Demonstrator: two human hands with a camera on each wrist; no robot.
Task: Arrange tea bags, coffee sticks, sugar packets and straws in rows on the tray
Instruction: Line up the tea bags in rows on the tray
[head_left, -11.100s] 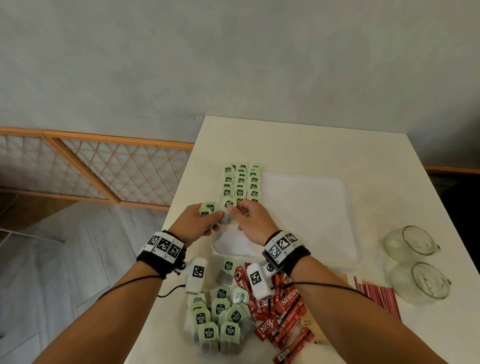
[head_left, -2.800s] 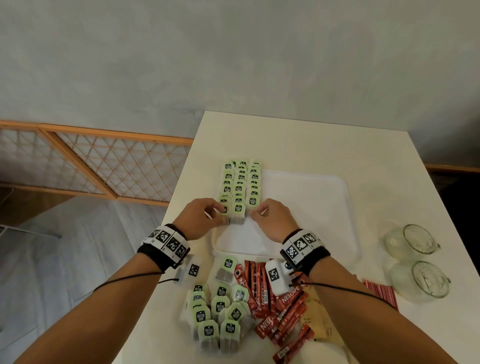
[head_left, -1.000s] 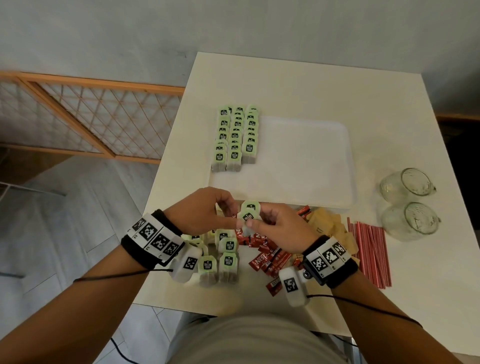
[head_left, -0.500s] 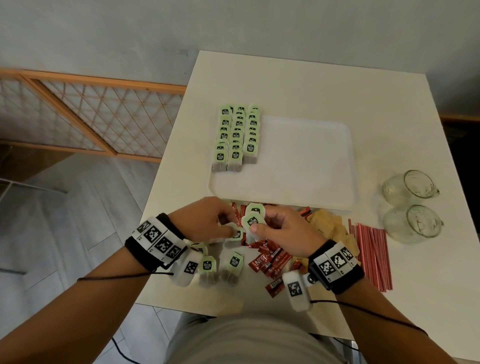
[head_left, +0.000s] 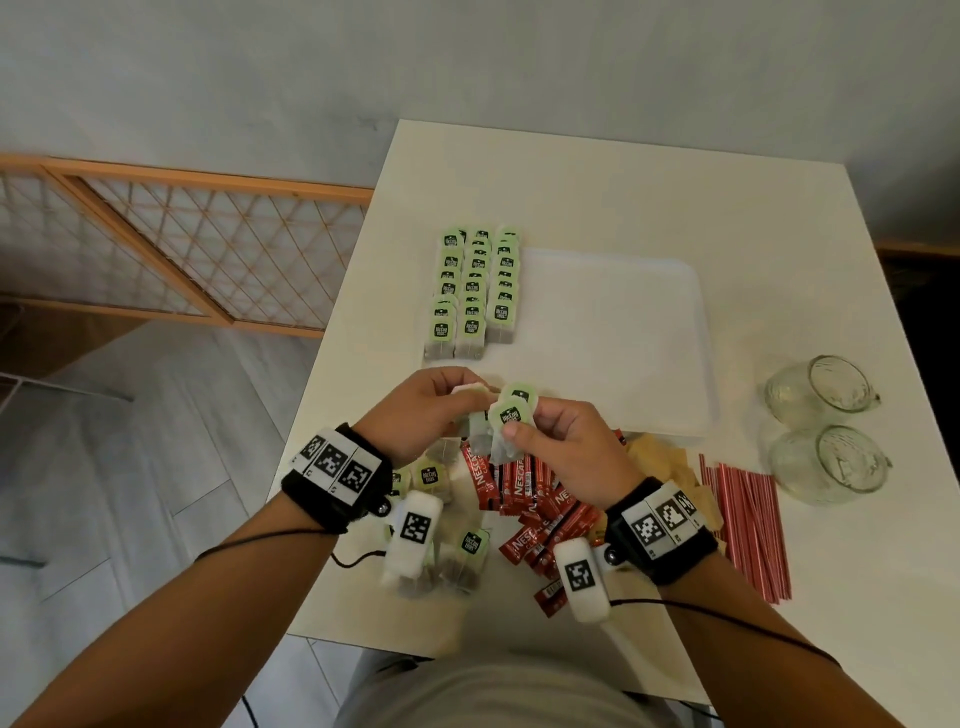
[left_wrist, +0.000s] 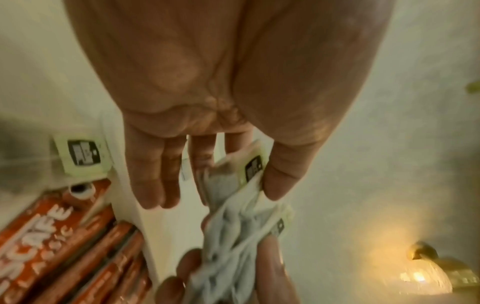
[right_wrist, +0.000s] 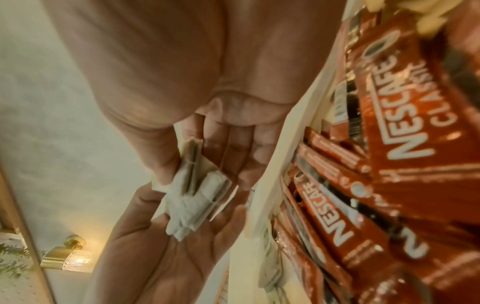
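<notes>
Green-tagged tea bags (head_left: 511, 415), pinched by both left hand (head_left: 426, 410) and right hand (head_left: 566, 447) near the tray (head_left: 623, 338), half hide behind fingers.

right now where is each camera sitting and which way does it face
head: on the head, looking down at the tray, both hands and forearms.
left wrist: under the left hand, facing its fingers pinching tea bags.
right wrist: under the right hand, facing the coffee sticks.
Shared: all show the held tea bags.
</notes>
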